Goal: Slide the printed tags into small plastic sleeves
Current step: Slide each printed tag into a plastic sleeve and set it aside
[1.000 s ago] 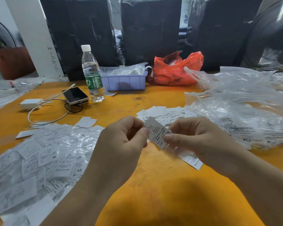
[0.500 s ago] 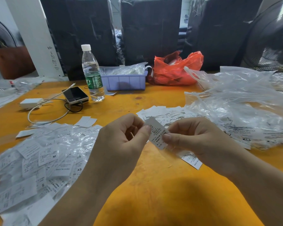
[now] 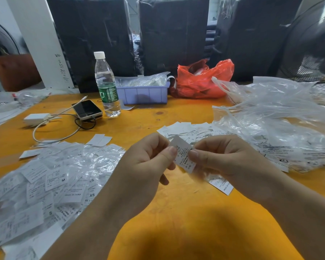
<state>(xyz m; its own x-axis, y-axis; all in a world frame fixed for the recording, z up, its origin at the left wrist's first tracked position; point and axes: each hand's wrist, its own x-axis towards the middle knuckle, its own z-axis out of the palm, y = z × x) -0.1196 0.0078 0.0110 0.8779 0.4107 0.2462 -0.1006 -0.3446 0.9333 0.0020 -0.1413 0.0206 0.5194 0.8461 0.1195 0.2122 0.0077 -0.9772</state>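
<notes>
A small white printed tag (image 3: 183, 155) hangs above the orange table, pinched from both sides. My left hand (image 3: 146, 166) pinches its left edge between thumb and forefinger. My right hand (image 3: 227, 162) pinches its right edge; a clear plastic sleeve seems to hang below it, blurred. A pile of sleeved tags (image 3: 45, 184) with size letters lies at the left. Loose tags (image 3: 188, 131) are heaped just beyond my hands, and one tag (image 3: 222, 185) lies under my right wrist.
A heap of clear plastic bags (image 3: 280, 128) fills the right side. At the back stand a water bottle (image 3: 107, 85), a purple tray (image 3: 144, 94) and a red bag (image 3: 203, 79). A phone (image 3: 87, 109), charger (image 3: 37, 118) and cable lie back left.
Both hands have drawn closer together on the tag, my right thumb sliding leftward along it. The tag sits a little more upright.
</notes>
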